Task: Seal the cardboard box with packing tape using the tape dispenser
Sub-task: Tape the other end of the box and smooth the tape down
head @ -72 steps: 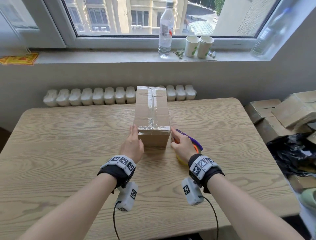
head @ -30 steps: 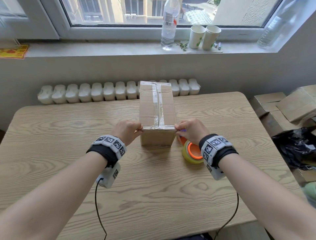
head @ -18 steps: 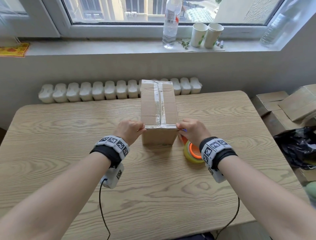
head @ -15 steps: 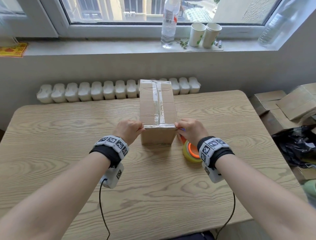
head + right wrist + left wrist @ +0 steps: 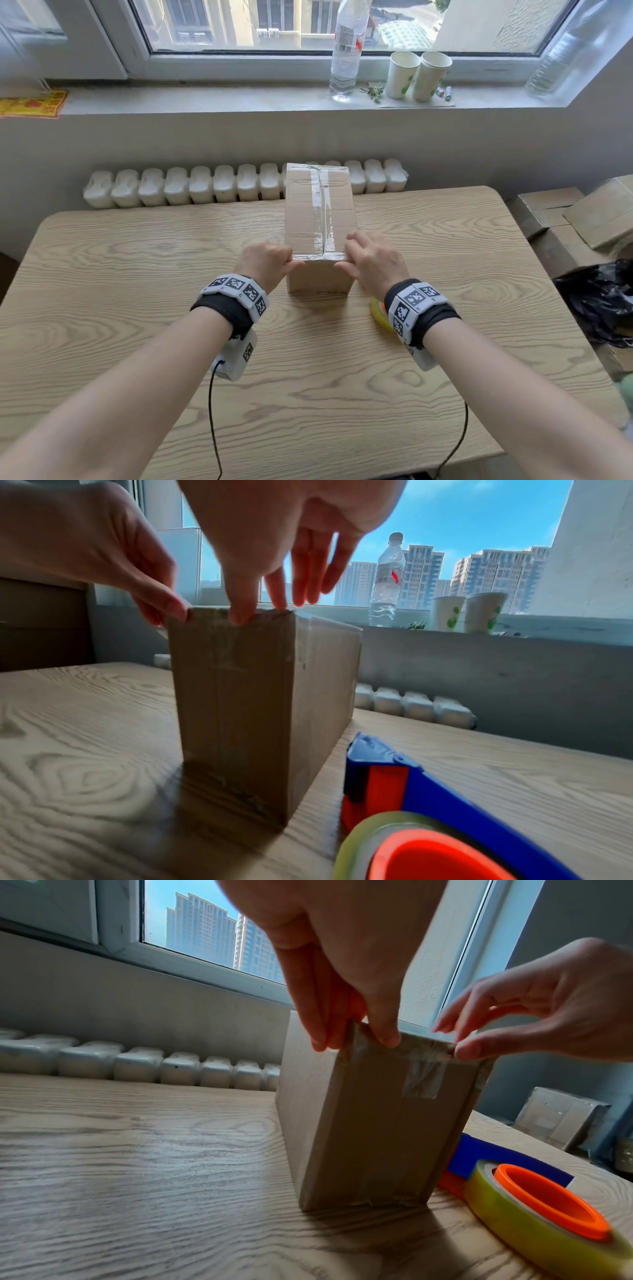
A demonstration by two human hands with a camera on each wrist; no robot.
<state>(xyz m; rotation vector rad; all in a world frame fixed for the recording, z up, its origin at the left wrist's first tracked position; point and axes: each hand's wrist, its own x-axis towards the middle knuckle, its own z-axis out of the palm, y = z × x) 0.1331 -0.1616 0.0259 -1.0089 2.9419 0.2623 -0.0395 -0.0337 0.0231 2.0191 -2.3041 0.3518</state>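
Observation:
A tall cardboard box (image 5: pixel 320 219) stands mid-table with clear tape (image 5: pixel 322 209) along its top seam and across its near top edge. My left hand (image 5: pixel 274 262) pinches the box's near left top corner, thumb (image 5: pixel 388 1038) on the front tape and fingers down the left side. My right hand (image 5: pixel 368 258) presses its thumb (image 5: pixel 471 1050) on the near right top corner, its other fingers spread loosely over the lid. The blue and orange tape dispenser (image 5: pixel 534 1199) lies flat on the table right of the box (image 5: pixel 240 710). In the head view my right wrist mostly hides the dispenser.
The wooden table (image 5: pixel 137 274) ends at a wall with a radiator (image 5: pixel 205 185). A water bottle (image 5: pixel 346 51) and two paper cups (image 5: pixel 418 75) stand on the windowsill. Stacked cardboard boxes (image 5: pixel 565 216) and a black bag (image 5: pixel 599 301) sit off the table's right edge.
Both hands rose from the box's lower sides to its near top corners. Since half a second ago my right hand's fingers have uncurled and spread; the left hand keeps its hold.

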